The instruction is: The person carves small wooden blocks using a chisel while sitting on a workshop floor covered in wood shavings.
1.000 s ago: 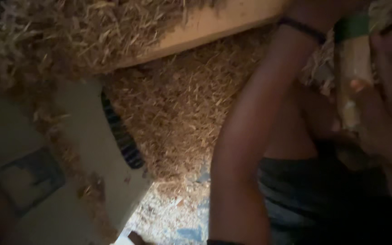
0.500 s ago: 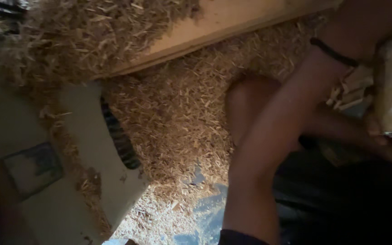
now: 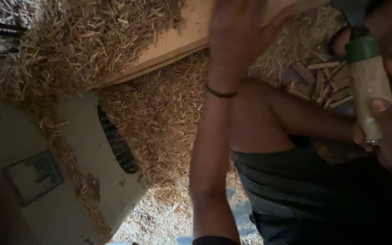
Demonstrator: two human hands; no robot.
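Left hand: the left hand [image 3: 239, 34] is raised at 12 o'clock with the palm spread and fingers blurred; its grip is open and holds nothing. It lies over the edge of the wooden plank [image 3: 173, 45].
Wrist: a thin dark band [image 3: 221, 94] circles the left wrist.
Right hand: the right hand [image 3: 389, 131] at 3 o'clock has its grip closed around the wooden handle [image 3: 369, 97].
Wooden handle: pale and round, near upright at the right edge, with a green collar [image 3: 363, 47] at its top and a dark part above that runs out of view.
Straw: chopped straw [image 3: 159, 118] covers the middle ground and is heaped on the plank at 11 o'clock.
Wood pieces: short split sticks [image 3: 320, 84] lie just left of the handle at 2 o'clock.
Machine cover: a beige metal casing [image 3: 32, 181] with a dark slot fills 8 o'clock.
Clothing: dark shorts [image 3: 314, 195] at 5 o'clock.
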